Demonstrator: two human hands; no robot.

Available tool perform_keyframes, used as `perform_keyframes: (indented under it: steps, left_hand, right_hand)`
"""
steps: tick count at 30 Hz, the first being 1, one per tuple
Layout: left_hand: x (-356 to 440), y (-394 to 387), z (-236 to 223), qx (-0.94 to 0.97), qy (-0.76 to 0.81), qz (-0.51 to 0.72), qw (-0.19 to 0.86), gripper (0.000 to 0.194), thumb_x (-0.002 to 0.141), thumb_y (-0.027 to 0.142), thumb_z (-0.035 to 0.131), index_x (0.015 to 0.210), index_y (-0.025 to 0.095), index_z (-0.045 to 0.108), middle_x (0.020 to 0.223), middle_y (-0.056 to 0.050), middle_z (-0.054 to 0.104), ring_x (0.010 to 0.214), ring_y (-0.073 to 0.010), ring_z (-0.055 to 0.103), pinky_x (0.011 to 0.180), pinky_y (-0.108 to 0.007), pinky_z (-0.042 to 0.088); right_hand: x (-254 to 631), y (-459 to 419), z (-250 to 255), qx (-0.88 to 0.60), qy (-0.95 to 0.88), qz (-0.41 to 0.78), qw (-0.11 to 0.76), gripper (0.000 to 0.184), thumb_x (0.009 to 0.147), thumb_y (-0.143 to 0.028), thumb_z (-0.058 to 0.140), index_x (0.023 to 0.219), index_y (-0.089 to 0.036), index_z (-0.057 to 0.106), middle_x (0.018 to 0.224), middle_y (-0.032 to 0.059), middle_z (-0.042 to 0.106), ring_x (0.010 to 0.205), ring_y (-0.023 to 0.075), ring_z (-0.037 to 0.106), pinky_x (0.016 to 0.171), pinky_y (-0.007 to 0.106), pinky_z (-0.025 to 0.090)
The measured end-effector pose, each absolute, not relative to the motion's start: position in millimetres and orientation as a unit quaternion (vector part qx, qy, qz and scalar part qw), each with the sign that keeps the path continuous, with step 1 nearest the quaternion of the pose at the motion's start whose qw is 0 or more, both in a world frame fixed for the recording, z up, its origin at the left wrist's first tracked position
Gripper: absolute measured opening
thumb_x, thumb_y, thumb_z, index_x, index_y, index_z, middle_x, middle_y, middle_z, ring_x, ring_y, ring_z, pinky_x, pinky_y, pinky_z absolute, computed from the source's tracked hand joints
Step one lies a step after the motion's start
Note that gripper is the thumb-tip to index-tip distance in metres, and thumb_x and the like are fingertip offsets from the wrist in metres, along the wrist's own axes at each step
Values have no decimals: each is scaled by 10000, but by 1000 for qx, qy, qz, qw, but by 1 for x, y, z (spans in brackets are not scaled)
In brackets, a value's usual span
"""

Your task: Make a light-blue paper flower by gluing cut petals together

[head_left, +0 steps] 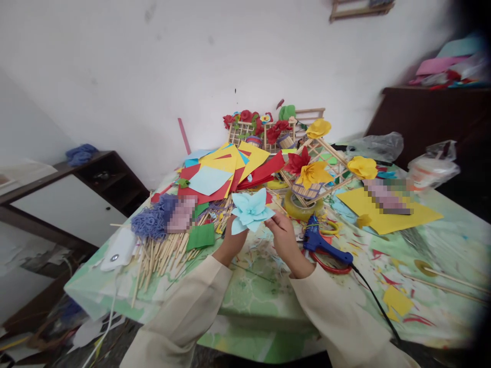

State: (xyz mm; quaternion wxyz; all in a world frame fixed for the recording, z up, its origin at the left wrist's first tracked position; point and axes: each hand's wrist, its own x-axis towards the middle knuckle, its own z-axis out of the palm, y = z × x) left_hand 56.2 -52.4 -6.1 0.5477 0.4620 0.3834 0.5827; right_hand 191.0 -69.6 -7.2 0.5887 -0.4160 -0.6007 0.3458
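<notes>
A light blue paper flower (252, 208) with layered pointed petals is held up over the near middle of the table. My left hand (232, 239) grips it from below, its fingers mostly hidden behind the petals. With thumb and fingers pinched together, my right hand (284, 236) holds a petal at the flower's right edge. A blue glue gun (326, 243) lies just right of my right hand, beside scissors with red and yellow handles. Left of my left hand are green paper (201, 237) and a pile of thin wooden sticks (164, 260).
Purple yarn (153, 217) and a white power strip or box (118, 251) lie on the left. Coloured paper sheets (210, 180) are stacked behind the flower. A stick frame with yellow flowers (318, 128) leans at centre right. The glue gun's black cord (374, 296) runs off the near edge.
</notes>
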Motion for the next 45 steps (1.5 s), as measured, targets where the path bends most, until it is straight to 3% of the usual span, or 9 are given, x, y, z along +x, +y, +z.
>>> perform_keyframes:
  steps: [5, 9, 13, 20, 30, 36, 40, 45]
  left_hand:
    - [58, -58, -5, 545, 390, 609, 424, 94, 633, 143, 706, 568, 172, 643, 654, -10, 643, 683, -140, 534, 728, -247, 446]
    - [61, -61, -2, 549, 383, 615, 416, 96, 625, 121, 690, 564, 181, 648, 608, 8, 628, 625, -133, 518, 698, -255, 454]
    - [61, -59, -2, 540, 382, 625, 414, 141, 542, 80, 731, 601, 188, 662, 663, -3, 651, 705, -163, 562, 748, -281, 468]
    - [59, -59, -1, 602, 350, 606, 385, 140, 550, 111, 738, 543, 221, 652, 686, -14, 669, 743, -183, 594, 799, -318, 474]
    - [56, -54, -3, 624, 369, 574, 380, 177, 550, 81, 729, 501, 229, 645, 661, -19, 669, 766, -198, 621, 839, -343, 472]
    - [55, -52, -12, 664, 373, 576, 297, 67, 644, 142, 667, 612, 200, 662, 739, -33, 704, 745, -191, 643, 776, -332, 508]
    - [53, -47, -17, 703, 405, 547, 206, 64, 696, 162, 618, 726, 179, 672, 792, -58, 716, 737, -194, 651, 726, -311, 525]
    - [54, -48, -18, 732, 391, 531, 173, 97, 761, 189, 571, 723, 185, 661, 764, -51, 712, 707, -185, 652, 692, -296, 533]
  right_hand:
    - [185, -73, -12, -445, -637, 271, 569, 268, 848, -329, 438, 611, -205, 444, 595, -23, 453, 595, 137, 441, 569, 260, 352]
    - [182, -78, -13, -439, -659, 167, 588, 123, 804, -328, 538, 819, -209, 566, 852, 51, 567, 847, 200, 528, 754, 325, 422]
    - [181, -81, -10, -430, -659, 138, 602, 188, 748, -253, 578, 929, -210, 600, 1003, 81, 563, 992, 235, 515, 857, 377, 424]
    - [179, -75, -15, -369, -605, 204, 675, 199, 714, -203, 597, 913, -217, 599, 938, 58, 601, 876, 208, 580, 814, 372, 463]
    - [183, -78, -9, -374, -626, 184, 659, 122, 704, -207, 595, 826, -198, 598, 862, 62, 608, 822, 201, 567, 776, 368, 461]
    - [182, -74, -17, -354, -620, 212, 667, 195, 672, -254, 662, 855, -217, 603, 882, 52, 612, 848, 209, 566, 804, 376, 452]
    - [182, -72, -18, -312, -633, 223, 672, 169, 635, -295, 710, 757, -219, 622, 861, 39, 612, 847, 207, 559, 811, 359, 442]
    - [182, -75, -12, -318, -600, 280, 679, 85, 750, -277, 609, 701, -207, 610, 774, 26, 607, 761, 181, 558, 781, 341, 452]
